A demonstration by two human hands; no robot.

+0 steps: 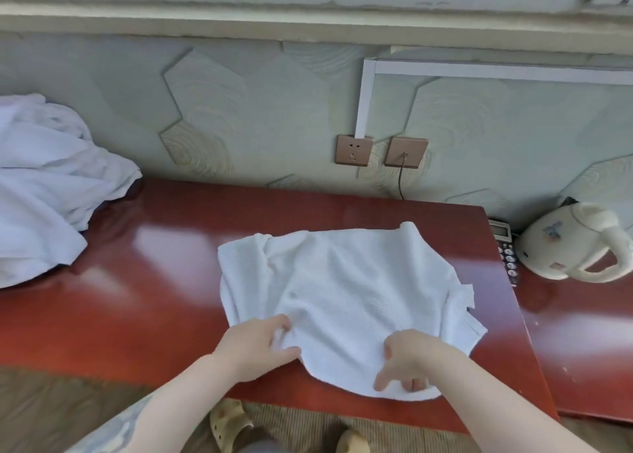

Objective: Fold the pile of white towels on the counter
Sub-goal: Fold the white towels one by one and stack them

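Red counter (144,301), towel (346,291) lengthwise away.

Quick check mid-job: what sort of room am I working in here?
Probably a hotel guest room: a glossy red-brown wooden counter holds a cream electric kettle and a dark desk phone, with a heap of white towels waiting at its left end.

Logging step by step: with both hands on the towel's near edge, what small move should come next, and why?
Probably lift the near edge and carry it toward the wall to fold the towel in half. The left hand and right hand both grip that edge, the towel lies spread and rumpled on the counter, and the pile waits at the left.
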